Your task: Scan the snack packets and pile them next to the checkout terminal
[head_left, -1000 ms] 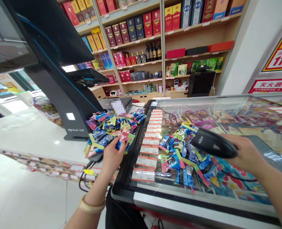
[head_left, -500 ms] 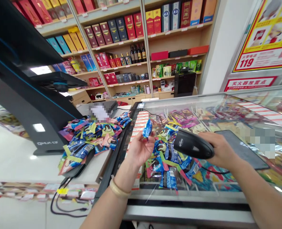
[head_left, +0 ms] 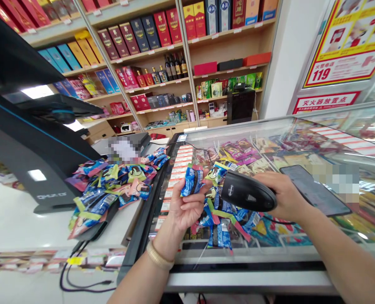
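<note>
My left hand (head_left: 189, 207) holds up a small blue snack packet (head_left: 192, 180) between thumb and fingers, its printed back turned toward me. In my right hand (head_left: 284, 192) is a black barcode scanner (head_left: 249, 191), its head pointing left toward the packet, a short gap apart. Beneath and beside the scanner, several loose blue, green and pink snack packets (head_left: 219, 235) lie on the glass top of a display freezer (head_left: 203, 264). A larger heap of the same packets (head_left: 98, 202) rests on the white counter to the left.
A dark checkout terminal (head_left: 44, 152) stands on the white counter (head_left: 3, 219) at left. A phone (head_left: 314, 190) lies on the glass at right. Cables (head_left: 67, 270) hang off the counter's front edge. Shelves of boxes and bottles (head_left: 174, 67) line the back wall.
My left hand has picked a packet from the heap on the counter and carried it right, over the freezer, turning its back toward me. My right hand keeps hold of the scanner. The view has swung right.
</note>
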### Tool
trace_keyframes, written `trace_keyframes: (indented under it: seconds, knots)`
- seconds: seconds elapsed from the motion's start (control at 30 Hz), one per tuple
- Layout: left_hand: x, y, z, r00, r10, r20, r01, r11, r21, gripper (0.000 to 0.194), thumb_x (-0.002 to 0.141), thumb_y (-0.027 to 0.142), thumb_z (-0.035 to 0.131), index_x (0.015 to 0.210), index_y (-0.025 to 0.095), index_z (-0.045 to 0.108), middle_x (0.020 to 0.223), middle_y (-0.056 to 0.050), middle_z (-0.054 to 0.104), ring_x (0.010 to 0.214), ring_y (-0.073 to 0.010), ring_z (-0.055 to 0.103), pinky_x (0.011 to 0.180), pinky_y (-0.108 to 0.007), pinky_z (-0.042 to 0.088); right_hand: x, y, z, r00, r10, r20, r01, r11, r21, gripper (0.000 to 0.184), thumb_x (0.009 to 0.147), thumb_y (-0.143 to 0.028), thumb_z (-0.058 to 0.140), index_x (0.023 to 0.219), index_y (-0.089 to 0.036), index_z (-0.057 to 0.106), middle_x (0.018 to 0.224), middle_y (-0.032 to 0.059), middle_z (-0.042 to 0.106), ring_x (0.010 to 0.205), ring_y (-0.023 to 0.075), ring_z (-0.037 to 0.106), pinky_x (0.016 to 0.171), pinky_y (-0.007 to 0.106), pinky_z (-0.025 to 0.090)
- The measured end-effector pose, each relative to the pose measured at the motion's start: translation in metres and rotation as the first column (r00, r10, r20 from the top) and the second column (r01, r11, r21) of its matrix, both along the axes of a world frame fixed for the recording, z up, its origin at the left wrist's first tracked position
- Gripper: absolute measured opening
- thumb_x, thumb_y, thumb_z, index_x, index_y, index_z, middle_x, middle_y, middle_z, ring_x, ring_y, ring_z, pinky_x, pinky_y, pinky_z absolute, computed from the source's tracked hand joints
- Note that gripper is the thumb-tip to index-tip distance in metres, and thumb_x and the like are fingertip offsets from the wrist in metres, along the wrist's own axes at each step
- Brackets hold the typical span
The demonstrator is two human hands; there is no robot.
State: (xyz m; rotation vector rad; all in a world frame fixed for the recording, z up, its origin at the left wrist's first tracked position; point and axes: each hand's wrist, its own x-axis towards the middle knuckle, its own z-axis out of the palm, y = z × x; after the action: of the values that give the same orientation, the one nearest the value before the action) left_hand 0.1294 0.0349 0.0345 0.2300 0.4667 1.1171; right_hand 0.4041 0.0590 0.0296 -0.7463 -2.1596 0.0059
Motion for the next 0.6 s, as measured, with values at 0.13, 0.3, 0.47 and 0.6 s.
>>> trace_keyframes:
  seconds: [0.13, 0.3, 0.47, 0.6]
  knots:
    - [-0.0008, -0.0003, -0.0023, 1.000, 0.000, 0.024, 0.001, 1.000, -0.020, 0.052, 0.096, 0.046, 0.051, 0.142, 0.022, 0.054, 0.106, -0.012, 0.067, 0.041, 0.0002, 0.035, 0.028, -0.006, 0.030, -0.0002, -0.0002, 0.0006, 1.000, -0.002, 0.003, 0.002, 0.998, -0.056, 0.017, 0.082, -0.031, 0.061, 0.092, -0.022, 0.072, 0.069, 0.0028, 0.069, 0.062, 0.0167, 0.062, 0.061, 0.028, 0.046]
    - [-0.0008, 0.0014, -0.0039, 1.000, -0.009, -0.006, 0.009, 1.000, 0.021, 0.057, 0.092, 0.049, 0.056, 0.142, 0.024, 0.054, 0.103, -0.010, 0.068, 0.042, -0.0003, 0.035, 0.029, -0.007, 0.028, 0.0000, 0.0007, 0.0027, 0.999, 0.036, -0.016, -0.037, 0.996, -0.078, 0.015, 0.082, -0.029, 0.061, 0.090, -0.021, 0.070, 0.070, 0.0023, 0.068, 0.061, 0.0157, 0.060, 0.062, 0.027, 0.045]
    - [-0.0019, 0.0028, -0.0049, 0.999, -0.032, -0.003, 0.032, 0.999, -0.029, 0.059, 0.090, 0.048, 0.054, 0.140, 0.017, 0.057, 0.096, -0.012, 0.069, 0.043, -0.0038, 0.034, 0.029, -0.011, 0.029, -0.0024, -0.0016, 0.0057, 0.998, 0.069, -0.016, -0.070, 0.994, -0.086, 0.008, 0.083, -0.025, 0.061, 0.085, -0.021, 0.068, 0.066, 0.0008, 0.064, 0.057, 0.0144, 0.056, 0.058, 0.026, 0.042]
    - [-0.0005, 0.0025, -0.0023, 0.987, -0.050, -0.153, 0.066, 0.993, 0.101, 0.057, 0.082, 0.048, 0.065, 0.130, 0.016, 0.066, 0.098, -0.010, 0.070, 0.045, -0.0025, 0.029, 0.031, -0.013, 0.023, 0.0013, 0.0010, 0.0012, 0.997, 0.061, -0.042, -0.064, 0.994, -0.084, 0.008, 0.084, -0.027, 0.063, 0.084, -0.021, 0.068, 0.067, 0.0019, 0.067, 0.059, 0.0157, 0.061, 0.057, 0.026, 0.044]
